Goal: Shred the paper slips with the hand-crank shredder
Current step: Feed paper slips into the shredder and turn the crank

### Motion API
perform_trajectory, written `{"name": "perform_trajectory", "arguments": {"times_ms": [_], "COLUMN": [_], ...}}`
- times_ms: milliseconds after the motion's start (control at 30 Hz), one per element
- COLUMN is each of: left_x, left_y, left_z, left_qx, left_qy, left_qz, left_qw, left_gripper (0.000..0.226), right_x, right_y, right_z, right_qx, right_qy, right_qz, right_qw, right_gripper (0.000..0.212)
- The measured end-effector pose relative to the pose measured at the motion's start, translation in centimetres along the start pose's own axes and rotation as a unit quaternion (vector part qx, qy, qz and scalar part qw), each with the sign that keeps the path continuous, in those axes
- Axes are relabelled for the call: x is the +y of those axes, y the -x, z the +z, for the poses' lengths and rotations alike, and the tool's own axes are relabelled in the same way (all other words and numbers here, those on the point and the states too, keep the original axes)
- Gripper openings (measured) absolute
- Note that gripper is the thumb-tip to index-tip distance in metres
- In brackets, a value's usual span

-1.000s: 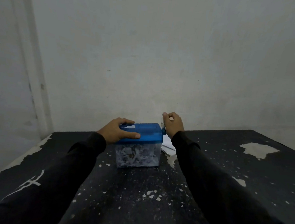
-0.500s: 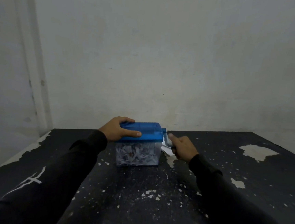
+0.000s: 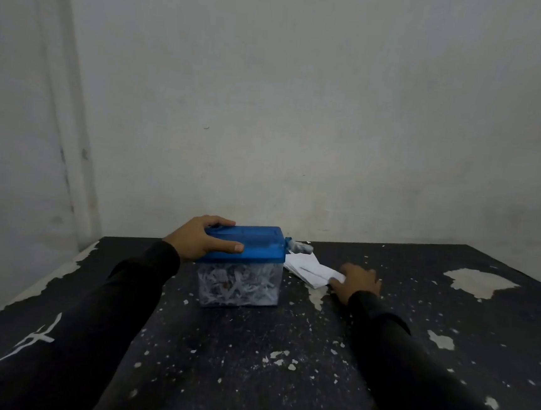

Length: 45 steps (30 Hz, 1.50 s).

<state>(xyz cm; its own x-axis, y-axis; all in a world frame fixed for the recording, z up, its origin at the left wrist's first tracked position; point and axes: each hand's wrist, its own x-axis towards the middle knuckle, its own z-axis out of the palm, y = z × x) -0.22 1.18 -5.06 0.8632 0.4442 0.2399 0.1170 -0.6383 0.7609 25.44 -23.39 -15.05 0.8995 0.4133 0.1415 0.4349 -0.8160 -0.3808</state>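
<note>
The hand-crank shredder [image 3: 241, 264] stands on the black table [image 3: 248, 366], with a blue lid over a clear bin packed with white shreds. My left hand [image 3: 202, 239] grips the lid's left end, thumb along the front edge. The grey crank handle [image 3: 299, 247] sticks out free at the lid's right side. Just right of the shredder lies a small pile of white paper slips [image 3: 309, 267]. My right hand [image 3: 357, 282] lies palm down at the pile's right corner, its thumb and fingertips pinching the edge of a slip.
The table's black paint is chipped, with pale flakes and a large bare patch [image 3: 481, 282] at the far right. A pale wall [image 3: 303, 109] rises right behind the table. The table's left edge [image 3: 43, 283] runs diagonally beside my left sleeve.
My right hand has let go of the crank handle and moved right and down onto the paper slips. My left hand has stayed on the lid.
</note>
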Motion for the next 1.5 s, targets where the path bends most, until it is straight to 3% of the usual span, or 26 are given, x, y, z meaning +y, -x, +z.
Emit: {"name": "perform_trajectory", "arguments": {"times_ms": [167,300,467,667,800,900,967,1133,1233,1433,1500], "left_x": [0.0,0.1,0.0,0.4,0.5,0.6,0.9,3.0,4.8,5.2,4.8], "left_y": [0.3,0.5,0.5,0.6,0.5,0.5,0.4,-0.1,-0.5,-1.2,-1.0], "left_z": [0.3,0.1,0.1,0.1,-0.1,-0.5,-0.6,-0.2,0.7,1.0,0.6], "left_qx": [0.005,0.007,0.006,-0.003,-0.021,-0.031,-0.020,0.066,0.053,0.110,0.123], "left_qy": [0.001,0.003,0.001,-0.005,-0.047,-0.077,-0.079,-0.047,-0.018,0.027,0.035], "left_qz": [0.005,0.009,0.009,0.010,0.000,-0.003,0.004,0.071,0.098,0.112,0.096], "left_qw": [1.000,1.000,1.000,1.000,0.999,0.996,0.997,0.994,0.994,0.987,0.987], "left_gripper": [0.074,0.094,0.096,0.104,0.108,0.112,0.103,0.042,0.034,0.011,0.015], "right_x": [0.7,0.7,1.5,2.0,0.9,-1.2,-3.1,-8.9,-12.8,-18.1,-18.5], "right_y": [-0.5,-1.3,-2.3,-2.1,-0.8,0.3,0.9,2.7,3.9,3.9,3.8], "right_z": [-0.1,-0.7,-0.2,-0.8,-3.0,-5.6,-7.4,-11.5,-12.7,-11.6,-11.3], "right_qx": [-0.020,-0.067,-0.060,-0.025,0.006,0.037,0.033,0.008,-0.040,-0.089,-0.105], "right_qy": [-0.026,-0.064,-0.113,-0.174,-0.267,-0.375,-0.428,-0.517,-0.552,-0.502,-0.489], "right_qz": [0.028,0.061,0.061,0.027,0.000,-0.042,-0.065,-0.125,-0.148,-0.185,-0.173], "right_qw": [0.999,0.994,0.990,0.984,0.964,0.925,0.901,0.847,0.819,0.840,0.849], "right_gripper": [0.059,0.070,0.069,0.017,0.011,0.027,0.033,0.032,0.033,0.017,0.015]}}
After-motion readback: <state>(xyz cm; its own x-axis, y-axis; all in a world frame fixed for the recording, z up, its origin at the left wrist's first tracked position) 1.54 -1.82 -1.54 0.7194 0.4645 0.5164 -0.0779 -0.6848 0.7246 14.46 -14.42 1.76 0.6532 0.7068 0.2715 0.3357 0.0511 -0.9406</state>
